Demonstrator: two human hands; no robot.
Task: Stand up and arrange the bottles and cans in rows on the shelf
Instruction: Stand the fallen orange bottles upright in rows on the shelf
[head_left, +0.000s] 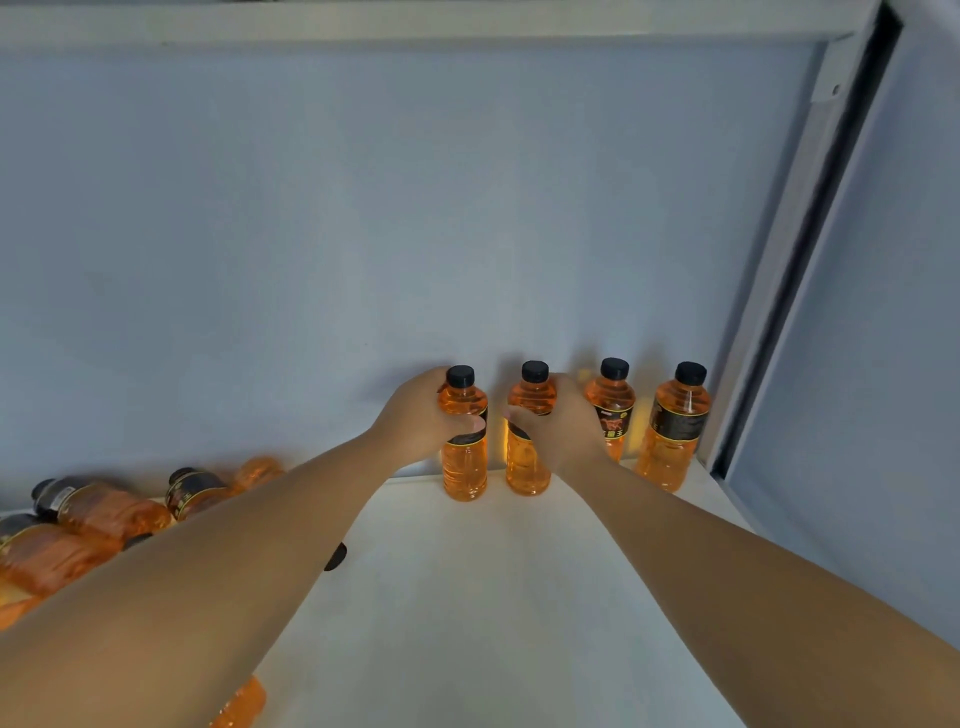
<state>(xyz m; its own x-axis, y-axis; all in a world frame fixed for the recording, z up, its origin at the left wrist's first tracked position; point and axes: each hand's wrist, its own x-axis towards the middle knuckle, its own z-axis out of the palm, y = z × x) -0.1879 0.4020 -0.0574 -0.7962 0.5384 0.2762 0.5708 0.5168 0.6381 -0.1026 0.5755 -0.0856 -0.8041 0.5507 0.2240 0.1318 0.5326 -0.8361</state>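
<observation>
Several orange drink bottles with black caps stand upright in a row at the back of the white shelf (493, 597). My left hand (423, 415) is wrapped around the leftmost upright bottle (464, 462). My right hand (563, 423) grips the second bottle (527, 467) beside it. Two more upright bottles (613, 405) (672, 431) stand free to the right, near the shelf's side frame. Both held bottles rest on the shelf surface.
A heap of bottles lying on their sides (88, 519) fills the left of the shelf, partly hidden by my left forearm. One more lying bottle (241, 704) shows below my arm. A grey metal upright (795, 270) bounds the right side; the back wall is pale blue.
</observation>
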